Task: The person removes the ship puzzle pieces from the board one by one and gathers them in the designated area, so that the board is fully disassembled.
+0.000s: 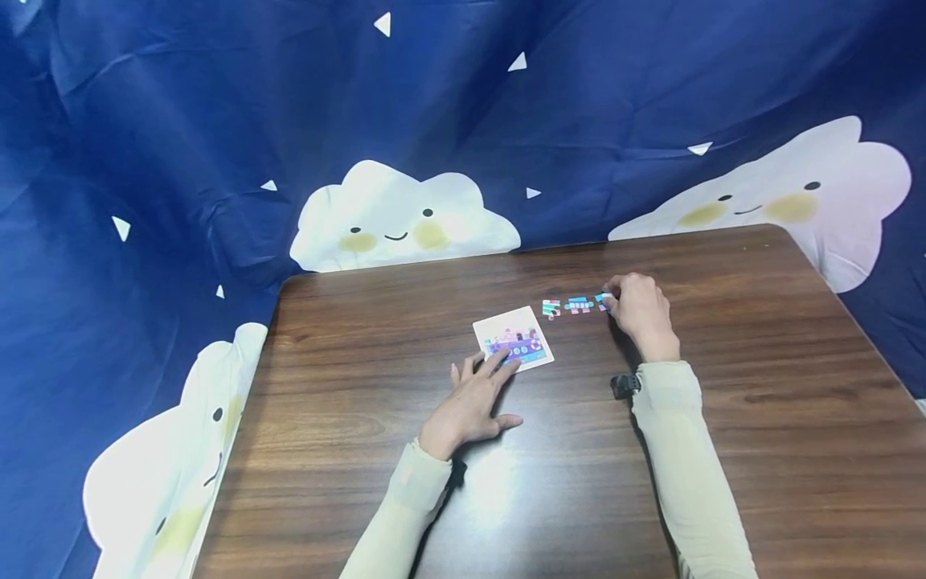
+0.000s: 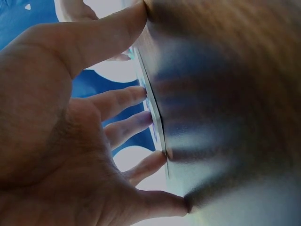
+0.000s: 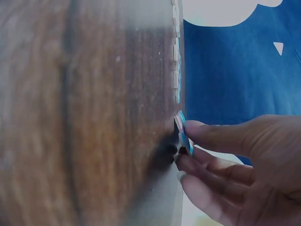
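Observation:
Between the thumb and fingers of my right hand [image 1: 640, 310] a small blue and pink jigsaw puzzle piece [image 3: 184, 134] is pinched, tilted at the tabletop. Just left of it lie two more pieces in a row: a blue one with pale squares [image 1: 579, 305] and a green and white striped one [image 1: 551, 308]. Fingertips of my left hand [image 1: 466, 406] rest on the near edge of a square white card [image 1: 515, 322] printed with a purple ship picture. That hand's fingers are spread, its thumb stretched out to the right.
The brown wooden table [image 1: 347, 386] carries the card and pieces. A blue curtain [image 1: 448, 88] with white clouds hangs along its back and left edges. A dark wrist strap device [image 1: 625, 386] sits at the right cuff.

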A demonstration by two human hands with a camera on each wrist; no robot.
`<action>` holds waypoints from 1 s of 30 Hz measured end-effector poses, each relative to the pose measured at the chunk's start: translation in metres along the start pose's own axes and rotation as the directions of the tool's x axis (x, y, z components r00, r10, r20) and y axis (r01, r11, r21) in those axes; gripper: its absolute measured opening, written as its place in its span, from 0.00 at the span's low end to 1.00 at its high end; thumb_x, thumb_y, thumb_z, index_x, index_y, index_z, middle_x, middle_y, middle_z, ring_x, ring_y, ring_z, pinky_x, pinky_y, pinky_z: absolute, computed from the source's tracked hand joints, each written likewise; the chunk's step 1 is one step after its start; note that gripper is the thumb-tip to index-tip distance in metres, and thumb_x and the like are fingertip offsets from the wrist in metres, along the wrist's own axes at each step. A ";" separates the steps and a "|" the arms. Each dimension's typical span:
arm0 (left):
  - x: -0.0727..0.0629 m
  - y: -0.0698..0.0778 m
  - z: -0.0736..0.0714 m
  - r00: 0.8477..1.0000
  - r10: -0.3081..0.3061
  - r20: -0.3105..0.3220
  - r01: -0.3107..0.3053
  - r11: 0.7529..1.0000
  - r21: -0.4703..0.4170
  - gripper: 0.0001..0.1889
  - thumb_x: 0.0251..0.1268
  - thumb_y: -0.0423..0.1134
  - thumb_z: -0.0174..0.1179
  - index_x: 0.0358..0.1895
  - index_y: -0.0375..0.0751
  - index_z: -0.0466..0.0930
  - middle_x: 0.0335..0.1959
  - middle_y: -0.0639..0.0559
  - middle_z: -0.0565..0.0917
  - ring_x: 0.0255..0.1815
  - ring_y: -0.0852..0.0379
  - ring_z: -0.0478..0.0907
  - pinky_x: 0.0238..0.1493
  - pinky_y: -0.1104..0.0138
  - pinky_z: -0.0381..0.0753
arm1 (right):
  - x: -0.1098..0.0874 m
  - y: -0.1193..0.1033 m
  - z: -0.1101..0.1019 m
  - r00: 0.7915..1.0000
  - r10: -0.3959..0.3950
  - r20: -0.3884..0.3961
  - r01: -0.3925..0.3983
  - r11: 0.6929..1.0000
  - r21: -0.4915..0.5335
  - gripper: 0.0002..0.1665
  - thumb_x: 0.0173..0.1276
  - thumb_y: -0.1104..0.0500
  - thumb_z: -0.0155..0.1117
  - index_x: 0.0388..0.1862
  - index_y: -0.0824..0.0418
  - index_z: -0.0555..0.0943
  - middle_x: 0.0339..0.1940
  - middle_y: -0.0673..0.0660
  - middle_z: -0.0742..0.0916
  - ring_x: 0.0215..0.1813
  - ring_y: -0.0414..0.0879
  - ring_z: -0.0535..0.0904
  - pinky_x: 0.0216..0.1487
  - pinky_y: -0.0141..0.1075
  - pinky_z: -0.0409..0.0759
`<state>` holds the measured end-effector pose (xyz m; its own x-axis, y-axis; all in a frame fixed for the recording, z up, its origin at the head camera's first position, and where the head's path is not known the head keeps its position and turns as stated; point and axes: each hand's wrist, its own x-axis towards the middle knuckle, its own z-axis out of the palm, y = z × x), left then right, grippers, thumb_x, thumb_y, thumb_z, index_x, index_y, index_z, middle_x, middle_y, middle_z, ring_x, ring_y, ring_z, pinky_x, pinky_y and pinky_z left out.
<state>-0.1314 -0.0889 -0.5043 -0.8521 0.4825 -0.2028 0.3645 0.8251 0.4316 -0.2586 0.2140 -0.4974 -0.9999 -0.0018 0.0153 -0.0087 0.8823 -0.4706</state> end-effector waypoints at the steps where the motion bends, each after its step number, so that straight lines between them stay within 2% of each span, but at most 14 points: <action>1: 0.000 0.000 0.000 1.000 0.003 -0.002 -0.003 1.000 0.005 0.49 0.64 0.56 0.72 0.84 0.50 0.57 0.88 0.50 0.51 0.84 0.33 0.50 0.74 0.22 0.51 | 0.000 0.000 0.000 1.000 0.002 0.000 -0.002 1.000 -0.001 0.13 0.73 0.60 0.66 0.53 0.62 0.86 0.50 0.68 0.88 0.54 0.73 0.83 0.47 0.67 0.79; 8: -0.001 0.001 0.000 1.000 0.006 0.003 -0.006 0.999 0.033 0.48 0.65 0.57 0.70 0.84 0.50 0.57 0.87 0.48 0.53 0.84 0.34 0.50 0.74 0.23 0.53 | 0.000 -0.001 0.000 1.000 0.004 0.001 -0.004 1.000 -0.009 0.16 0.70 0.59 0.68 0.55 0.62 0.84 0.52 0.70 0.86 0.54 0.75 0.82 0.48 0.69 0.78; 14: -0.001 0.002 0.001 1.000 0.003 -0.007 -0.003 0.999 0.047 0.47 0.65 0.57 0.70 0.84 0.50 0.58 0.84 0.46 0.57 0.83 0.35 0.51 0.73 0.23 0.54 | -0.003 -0.013 -0.001 0.998 -0.063 -0.006 0.063 0.998 0.015 0.18 0.72 0.54 0.67 0.55 0.63 0.85 0.51 0.69 0.87 0.54 0.72 0.84 0.47 0.68 0.79; 22: -0.003 0.003 -0.002 0.999 0.012 -0.032 -0.011 1.000 0.017 0.48 0.63 0.56 0.73 0.83 0.49 0.60 0.79 0.46 0.61 0.82 0.37 0.53 0.73 0.23 0.55 | -0.007 -0.042 -0.003 0.977 -0.211 0.017 0.208 0.971 0.121 0.15 0.74 0.55 0.66 0.53 0.63 0.86 0.41 0.61 0.90 0.44 0.57 0.87 0.42 0.53 0.80; 27: -0.005 0.002 -0.004 0.999 0.016 -0.040 -0.016 1.000 0.005 0.47 0.62 0.56 0.74 0.82 0.49 0.62 0.79 0.47 0.62 0.82 0.37 0.55 0.71 0.22 0.56 | -0.008 -0.055 0.001 0.966 -0.257 0.039 0.246 0.952 0.184 0.14 0.74 0.55 0.67 0.52 0.62 0.87 0.39 0.57 0.91 0.41 0.52 0.87 0.41 0.42 0.78; 30: -0.005 0.002 -0.005 0.999 0.015 -0.029 -0.015 1.000 0.007 0.47 0.61 0.56 0.74 0.82 0.50 0.62 0.79 0.48 0.63 0.83 0.38 0.55 0.71 0.21 0.56 | -0.008 -0.061 0.004 0.959 -0.278 0.057 0.262 0.945 0.196 0.14 0.74 0.54 0.67 0.52 0.61 0.88 0.39 0.57 0.91 0.41 0.50 0.87 0.42 0.41 0.78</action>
<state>-0.1286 -0.0912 -0.4980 -0.8571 0.4863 -0.1702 0.3799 0.8196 0.4288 -0.2500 0.1581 -0.4722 -0.9571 -0.2739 0.0949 -0.2729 0.7410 -0.6136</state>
